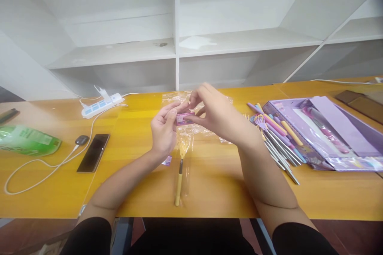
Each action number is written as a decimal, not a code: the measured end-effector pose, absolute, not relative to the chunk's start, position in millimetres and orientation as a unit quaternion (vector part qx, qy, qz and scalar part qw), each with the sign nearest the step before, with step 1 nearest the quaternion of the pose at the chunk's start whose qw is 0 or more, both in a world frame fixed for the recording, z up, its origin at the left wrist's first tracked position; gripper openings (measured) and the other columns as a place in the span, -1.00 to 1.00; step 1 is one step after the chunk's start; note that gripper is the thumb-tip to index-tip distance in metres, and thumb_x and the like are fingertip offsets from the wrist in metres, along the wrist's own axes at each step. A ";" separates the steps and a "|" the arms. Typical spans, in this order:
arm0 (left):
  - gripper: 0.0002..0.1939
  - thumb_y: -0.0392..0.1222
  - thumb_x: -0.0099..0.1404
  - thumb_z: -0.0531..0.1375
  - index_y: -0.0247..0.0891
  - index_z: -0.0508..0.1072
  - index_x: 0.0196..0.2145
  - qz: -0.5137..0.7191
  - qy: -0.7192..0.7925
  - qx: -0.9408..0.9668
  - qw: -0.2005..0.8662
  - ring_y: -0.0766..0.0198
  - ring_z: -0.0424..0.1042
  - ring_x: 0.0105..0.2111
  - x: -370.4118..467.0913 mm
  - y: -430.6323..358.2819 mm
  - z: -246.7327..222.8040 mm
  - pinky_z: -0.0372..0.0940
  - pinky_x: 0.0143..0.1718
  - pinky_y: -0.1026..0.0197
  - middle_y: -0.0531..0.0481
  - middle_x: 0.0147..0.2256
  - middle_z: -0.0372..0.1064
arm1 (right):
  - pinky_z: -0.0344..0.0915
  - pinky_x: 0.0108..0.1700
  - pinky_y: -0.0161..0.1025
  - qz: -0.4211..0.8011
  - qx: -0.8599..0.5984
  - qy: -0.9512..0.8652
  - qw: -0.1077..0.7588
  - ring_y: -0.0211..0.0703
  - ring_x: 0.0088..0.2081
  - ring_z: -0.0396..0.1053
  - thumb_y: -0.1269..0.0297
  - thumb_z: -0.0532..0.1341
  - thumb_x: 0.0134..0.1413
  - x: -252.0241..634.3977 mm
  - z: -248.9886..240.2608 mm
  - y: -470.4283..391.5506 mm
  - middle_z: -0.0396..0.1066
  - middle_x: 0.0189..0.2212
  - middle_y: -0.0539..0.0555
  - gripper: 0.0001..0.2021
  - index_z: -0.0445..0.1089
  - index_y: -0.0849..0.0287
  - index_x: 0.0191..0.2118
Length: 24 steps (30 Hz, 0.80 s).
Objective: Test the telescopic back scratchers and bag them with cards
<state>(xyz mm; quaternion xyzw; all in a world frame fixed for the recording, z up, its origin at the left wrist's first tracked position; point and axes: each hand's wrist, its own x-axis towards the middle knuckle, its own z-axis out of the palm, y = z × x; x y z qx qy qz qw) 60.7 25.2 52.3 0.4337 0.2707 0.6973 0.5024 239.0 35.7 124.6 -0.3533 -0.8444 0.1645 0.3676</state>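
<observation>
A small pink-and-purple card is held above the table, between the two hands. The left hand has its grip closed on the card's left end, thumb on top; the right hand has its grip clamped on the other end. Just below lies a yellow-handled stick in a clear sleeve, with a small printed label to its left. Clear plastic bags lie behind the card. Farther right are a bundle of colored sticks and an open purple box; farther left, a phone and a white power strip.
</observation>
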 end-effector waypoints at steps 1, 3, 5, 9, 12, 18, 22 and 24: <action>-0.74 -0.04 0.44 0.40 -0.26 0.65 -0.05 0.698 0.272 0.438 0.498 0.13 0.69 -0.02 60.4 25.5 52.7 0.57 0.08 0.09 -0.17 0.01 0.67 | 0.40 -0.23 -0.18 0.200 -0.362 -0.836 0.361 -0.11 -0.15 0.49 0.19 0.38 0.33 239.4 124.8 35.6 0.49 -0.08 0.11 -0.77 0.34 0.08 -0.07; -0.74 -0.03 0.44 0.39 -0.26 0.65 -0.06 0.701 0.276 0.441 0.488 0.12 0.67 0.01 59.9 25.7 53.8 0.55 0.11 0.08 -0.18 0.02 0.67 | 0.40 -0.24 -0.19 0.249 -0.373 -0.825 0.344 -0.14 -0.21 0.52 0.15 0.35 0.38 239.9 125.7 34.9 0.55 -0.16 0.05 -0.77 0.30 0.06 -0.07; -0.74 -0.03 0.45 0.38 -0.27 0.65 -0.06 0.702 0.279 0.442 0.485 0.11 0.65 0.05 59.8 25.7 54.9 0.53 0.15 0.07 -0.20 0.01 0.67 | 0.38 -0.26 -0.21 0.263 -0.386 -0.815 0.342 -0.17 -0.26 0.53 0.13 0.28 0.44 239.3 126.6 34.0 0.56 -0.21 0.02 -0.80 0.27 0.06 -0.10; -0.79 -0.08 0.48 0.37 -0.27 0.66 -0.06 0.704 0.268 0.444 0.485 0.13 0.64 0.07 60.0 25.9 55.0 0.50 0.16 0.10 -0.18 -0.01 0.68 | 0.36 -0.27 -0.23 0.249 -0.398 -0.810 0.352 -0.19 -0.30 0.52 0.20 0.25 0.45 236.5 126.3 33.4 0.55 -0.27 0.02 -0.86 0.26 0.08 -0.10; -0.80 -0.10 0.47 0.37 -0.26 0.67 -0.07 0.706 0.263 0.443 0.486 0.15 0.64 0.06 60.3 26.5 52.9 0.49 0.13 0.14 -0.17 -0.02 0.68 | 0.37 -0.26 -0.24 0.260 -0.387 -0.812 0.351 -0.18 -0.27 0.53 0.23 0.27 0.41 236.4 125.3 33.2 0.55 -0.24 0.03 -0.86 0.28 0.08 -0.09; -0.75 -0.04 0.44 0.39 -0.24 0.65 -0.05 0.700 0.276 0.440 0.491 0.09 0.64 0.08 59.7 28.1 48.6 0.47 0.19 0.05 -0.18 0.00 0.67 | 0.36 -0.22 -0.22 0.264 -0.388 -0.817 0.333 -0.16 -0.23 0.53 0.17 0.24 0.44 239.3 126.2 31.7 0.57 -0.22 0.04 -0.86 0.30 0.08 -0.07; -0.75 -0.04 0.44 0.39 -0.23 0.66 -0.05 0.697 0.276 0.439 0.494 0.13 0.67 -0.01 58.9 28.9 48.9 0.50 0.12 0.07 -0.17 0.03 0.65 | 0.36 -0.24 -0.19 0.274 -0.397 -0.820 0.307 -0.12 -0.21 0.53 0.14 0.27 0.42 239.1 126.9 31.4 0.58 -0.19 0.06 -0.80 0.30 0.07 0.00; -0.76 -0.05 0.45 0.39 -0.23 0.65 -0.04 0.698 0.272 0.438 0.498 0.16 0.68 -0.07 59.3 28.5 50.4 0.51 0.09 0.08 -0.16 0.00 0.67 | 0.35 -0.26 -0.18 0.286 -0.403 -0.816 0.300 -0.12 -0.23 0.53 0.08 0.27 0.42 239.0 127.6 31.0 0.58 -0.21 0.05 -0.77 0.31 0.07 0.00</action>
